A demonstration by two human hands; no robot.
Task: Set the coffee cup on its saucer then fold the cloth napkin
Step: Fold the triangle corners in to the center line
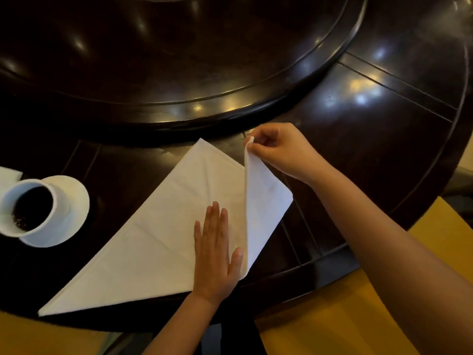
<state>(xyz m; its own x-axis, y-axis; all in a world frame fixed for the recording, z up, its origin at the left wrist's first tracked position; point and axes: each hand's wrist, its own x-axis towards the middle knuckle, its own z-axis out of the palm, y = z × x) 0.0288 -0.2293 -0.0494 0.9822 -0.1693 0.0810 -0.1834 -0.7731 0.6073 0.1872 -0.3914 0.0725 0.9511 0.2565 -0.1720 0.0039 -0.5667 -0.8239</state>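
Table (371,119) edge: napkin (153,239) (corner pinched)

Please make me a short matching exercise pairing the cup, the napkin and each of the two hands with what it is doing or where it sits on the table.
Things:
1. cup
2. napkin
3. left hand
4. right hand

States:
A. pinches a raised corner
B. lies flat, pressing the cloth
C. stands on the saucer
D. folded into a triangle on the table

Pairs: 1-C, 2-D, 3-B, 4-A
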